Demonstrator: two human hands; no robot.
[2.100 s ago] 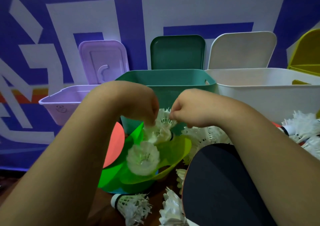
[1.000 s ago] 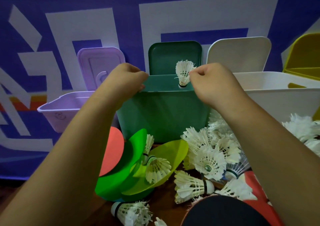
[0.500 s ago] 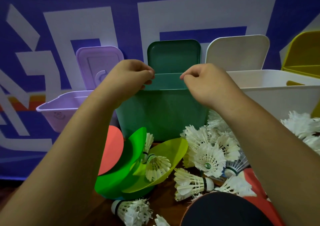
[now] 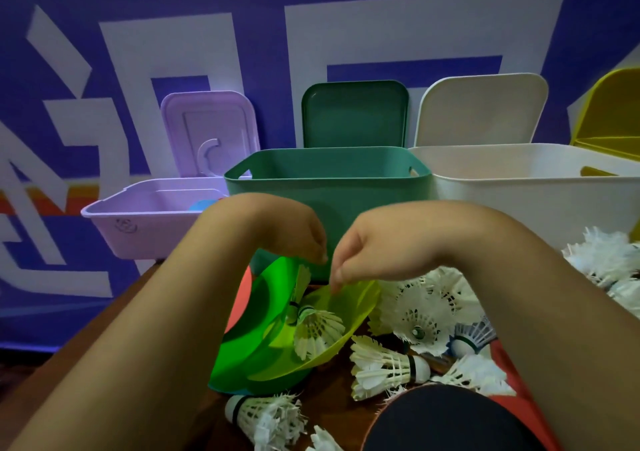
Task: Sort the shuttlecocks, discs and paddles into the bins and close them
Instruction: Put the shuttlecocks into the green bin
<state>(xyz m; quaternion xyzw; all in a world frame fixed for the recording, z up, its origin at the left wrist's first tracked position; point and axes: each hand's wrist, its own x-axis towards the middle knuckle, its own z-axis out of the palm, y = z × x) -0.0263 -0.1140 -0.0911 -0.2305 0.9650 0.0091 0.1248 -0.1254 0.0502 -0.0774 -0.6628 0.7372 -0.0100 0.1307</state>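
head view: both hands hang low in front of the green bin [image 4: 325, 187]. left hand [image 4: 298, 232] has its fingers curled down and together over the green disc [image 4: 256, 315], holding nothing that shows. right hand [image 4: 360, 253] has its fingertips touching the rim of the yellow disc [image 4: 349, 312]; cannot tell if they pinch it. one shuttlecock [image 4: 317, 329] lies in that disc, and more shuttlecocks [image 4: 419, 312] lie piled just to its right.

Blue wall [image 4: 145, 7] behind, painted with broad white angular bands [image 4: 415, 35]; orange stripe [image 4: 20, 201] low at left. Dark brown table [image 4: 332, 391] below. Dim light, bluish cast.
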